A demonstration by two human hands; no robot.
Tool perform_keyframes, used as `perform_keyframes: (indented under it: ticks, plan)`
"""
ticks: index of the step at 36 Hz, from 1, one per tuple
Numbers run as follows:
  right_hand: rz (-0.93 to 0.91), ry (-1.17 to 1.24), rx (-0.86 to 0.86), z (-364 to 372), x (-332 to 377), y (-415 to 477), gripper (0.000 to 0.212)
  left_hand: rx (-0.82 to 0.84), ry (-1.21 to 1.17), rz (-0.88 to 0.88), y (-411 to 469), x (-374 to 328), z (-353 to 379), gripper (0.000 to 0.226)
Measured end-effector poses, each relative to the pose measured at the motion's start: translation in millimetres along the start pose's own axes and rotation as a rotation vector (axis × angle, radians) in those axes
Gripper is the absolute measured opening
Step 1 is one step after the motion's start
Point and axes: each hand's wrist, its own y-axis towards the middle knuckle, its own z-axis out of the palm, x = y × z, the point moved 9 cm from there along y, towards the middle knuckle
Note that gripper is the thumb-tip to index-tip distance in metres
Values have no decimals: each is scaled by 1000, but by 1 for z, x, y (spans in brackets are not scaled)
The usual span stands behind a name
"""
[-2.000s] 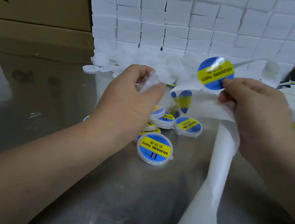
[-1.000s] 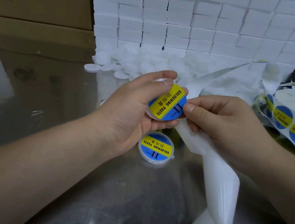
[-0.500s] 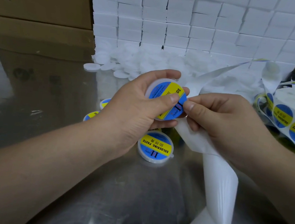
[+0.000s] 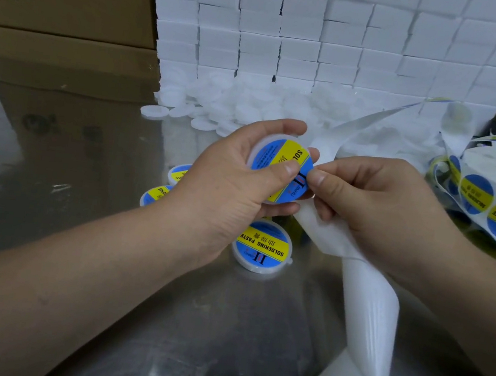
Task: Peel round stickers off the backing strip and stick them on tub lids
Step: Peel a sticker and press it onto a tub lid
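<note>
Sticker point(image 4: 271, 156) lies on the lid of the tub point(image 4: 275, 137) that your left hand point(image 4: 234, 183) grips above the table point(image 4: 221, 341), thumb pressing its face. Your right hand point(image 4: 379, 204) clutches the strip point(image 4: 369, 312), thumb tip touching the sticker's edge.

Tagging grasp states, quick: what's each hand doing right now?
Left hand: holds the tub, thumb on its sticker.
Right hand: pinches the tub's rim; backing strip runs under it.
</note>
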Motion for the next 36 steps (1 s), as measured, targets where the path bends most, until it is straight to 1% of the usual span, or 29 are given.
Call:
perform_keyframes:
  ticks: [6,10,13,16,20,22,24,25,26,27,29,31,33,35,36]
  plan:
    - [-1,-12,-5,1,0,-1,36,-2,108,44,-2,-4,1,34]
    - [-11,-66,-24,0,1,0,44,-12,235,145,-6,-14,3,35]
    - [-46,-110,-42,-1,4,0,40,-27,322,235,-11,-22,5,36]
    - [-95,-131,-56,-3,9,-1,32,-44,397,318,-16,-30,7,36]
    - [-117,-129,-73,-3,10,-1,26,-94,419,364,-20,-35,8,32]
    - [-101,-180,-113,-8,6,1,33,-131,423,411,-22,-43,6,33]
    - [-31,-211,-158,-15,-3,3,42,-180,401,486,-25,-57,2,30]
    - [13,-181,-184,-20,-8,3,44,-201,385,513,-26,-63,-1,27]
    - [42,-127,-208,-24,-12,3,46,-220,372,516,-26,-66,-4,25]
    - [52,-70,-226,-26,-13,3,47,-238,364,480,-24,-63,-8,21]
    - [19,-2,-208,-22,-9,2,47,-250,360,325,-17,-44,-12,16]
    - [-30,-1,-148,-13,-2,1,41,-228,412,199,-12,-25,-12,16]
    - [-47,-14,-73,-5,1,0,30,-232,451,161,-10,-20,-13,15]
    - [-43,-19,9,2,0,-1,20,-244,468,173,-10,-22,-14,16]
    - [-52,-21,32,3,-1,-1,19,-234,495,186,-10,-23,-13,18]
